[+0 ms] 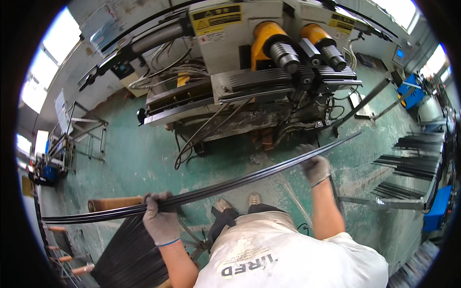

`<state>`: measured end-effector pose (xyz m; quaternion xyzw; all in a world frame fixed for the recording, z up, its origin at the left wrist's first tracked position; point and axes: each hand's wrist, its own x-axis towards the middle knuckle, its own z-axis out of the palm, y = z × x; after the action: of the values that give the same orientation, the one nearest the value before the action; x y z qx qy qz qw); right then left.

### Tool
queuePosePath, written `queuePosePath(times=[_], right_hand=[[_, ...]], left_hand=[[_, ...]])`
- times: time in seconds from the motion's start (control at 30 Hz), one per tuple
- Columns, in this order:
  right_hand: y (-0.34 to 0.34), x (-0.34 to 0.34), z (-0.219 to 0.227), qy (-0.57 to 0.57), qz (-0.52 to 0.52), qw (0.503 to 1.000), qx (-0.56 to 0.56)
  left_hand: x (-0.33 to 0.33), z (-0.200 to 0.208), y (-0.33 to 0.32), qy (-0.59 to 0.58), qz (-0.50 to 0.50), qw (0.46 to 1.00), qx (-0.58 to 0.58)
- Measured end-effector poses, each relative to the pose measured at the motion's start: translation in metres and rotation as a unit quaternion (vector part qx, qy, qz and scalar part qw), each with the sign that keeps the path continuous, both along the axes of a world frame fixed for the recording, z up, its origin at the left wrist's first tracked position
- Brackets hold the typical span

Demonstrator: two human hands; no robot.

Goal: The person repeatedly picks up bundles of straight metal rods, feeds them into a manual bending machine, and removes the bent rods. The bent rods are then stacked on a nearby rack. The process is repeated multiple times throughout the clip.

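Note:
A small bundle of long, thin black strips (pixel 230 184) stretches across in front of my body, bowed slightly and rising toward the right. Near its left part, my left hand (pixel 162 223) in a grey glove is closed around the strips. My right hand (pixel 317 170), gloved too, grips them nearer the right end; its fingers are a little blurred and partly behind the strips. Both ends of the bundle extend past my hands. Below my left hand lies a large pile of similar black strips (pixel 127 247), next to a brown roller (pixel 115 203).
Ahead stands a large machine (pixel 230 48) with yellow-housed spindles (pixel 284 55), cables and a low bed. At right, a rack (pixel 403 203) carries several groups of black strips. A metal frame (pixel 89 129) stands at far left. More rollers (pixel 82 270) sit at lower left.

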<state>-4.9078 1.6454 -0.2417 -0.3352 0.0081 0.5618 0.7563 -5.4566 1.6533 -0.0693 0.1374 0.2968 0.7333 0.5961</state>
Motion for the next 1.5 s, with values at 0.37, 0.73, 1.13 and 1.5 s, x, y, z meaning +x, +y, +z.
queuePosePath(times=[0.37,0.73,1.13,1.5], right_hand=[[0.098,0.016,0.08,-0.038,-0.126,0.991,-0.033],[0.241,0.06,0.131,-0.109,-0.227,0.964,-0.08],[0.333,0.093,0.113,-0.153,-0.122,0.981,-0.017],[0.351,0.105,0.093,-0.1,-0.215,0.97,-0.046]], left_hand=[[-0.006,0.033,0.189,0.072,-0.14,0.978,0.136],[-0.011,-0.069,0.345,0.003,-0.119,0.993,-0.018],[0.117,-0.074,0.379,-0.082,-0.123,0.973,-0.176],[0.089,-0.082,0.414,-0.048,-0.166,0.983,-0.07]])
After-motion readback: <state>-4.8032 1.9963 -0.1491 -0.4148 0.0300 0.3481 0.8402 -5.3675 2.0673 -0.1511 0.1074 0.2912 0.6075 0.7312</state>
